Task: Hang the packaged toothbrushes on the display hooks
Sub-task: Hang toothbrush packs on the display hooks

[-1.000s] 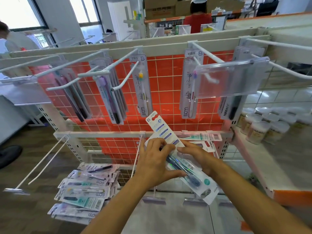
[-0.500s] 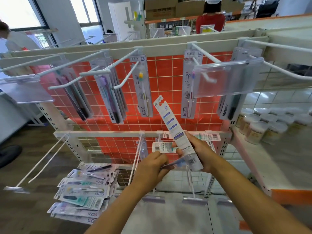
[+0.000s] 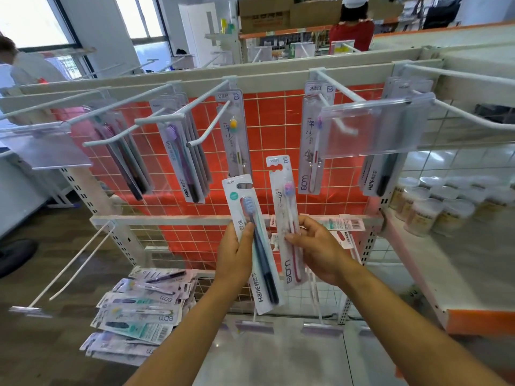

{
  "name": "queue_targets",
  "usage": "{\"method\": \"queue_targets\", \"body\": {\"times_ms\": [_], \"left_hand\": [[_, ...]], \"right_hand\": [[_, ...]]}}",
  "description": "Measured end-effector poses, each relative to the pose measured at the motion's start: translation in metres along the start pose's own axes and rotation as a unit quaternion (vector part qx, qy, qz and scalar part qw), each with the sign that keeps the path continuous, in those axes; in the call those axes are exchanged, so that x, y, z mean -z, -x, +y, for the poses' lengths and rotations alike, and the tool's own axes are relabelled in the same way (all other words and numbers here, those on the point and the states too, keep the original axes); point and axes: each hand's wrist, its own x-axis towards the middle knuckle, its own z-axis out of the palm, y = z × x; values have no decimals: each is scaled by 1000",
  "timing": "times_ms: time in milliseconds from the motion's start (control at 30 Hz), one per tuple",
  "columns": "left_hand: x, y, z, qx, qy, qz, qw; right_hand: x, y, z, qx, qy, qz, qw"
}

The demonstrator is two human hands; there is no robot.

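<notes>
Centre frame, a person holds two packaged toothbrushes upright before the red grid panel (image 3: pixel 278 118). The left hand (image 3: pixel 234 254) grips the dark-blue Hane pack (image 3: pixel 248 207), thumb across its front. The right hand (image 3: pixel 320 249) pinches the pink BDM pack (image 3: pixel 282 196) at its right edge. More packs (image 3: pixel 139 307) lie heaped at lower left.

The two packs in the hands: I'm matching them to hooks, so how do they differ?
The Hane pack in the left hand holds a dark navy brush; the BDM pack in the right hand holds a pink-and-white one. The Hane pack leans left and sits lower; the BDM pack stands almost upright. Both face the camera, unhung.
</notes>
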Motion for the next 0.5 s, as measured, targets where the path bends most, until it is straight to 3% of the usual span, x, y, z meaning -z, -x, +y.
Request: {"method": "queue_targets", "body": {"times_ms": [300, 500], "left_hand": [[-7, 1, 16, 80, 141, -9, 987], [-7, -1, 16, 80, 132, -27, 988]], "right_hand": [[-7, 3, -2, 4, -7, 7, 1000], [-10, 2, 0, 15, -15, 26, 999]]}}
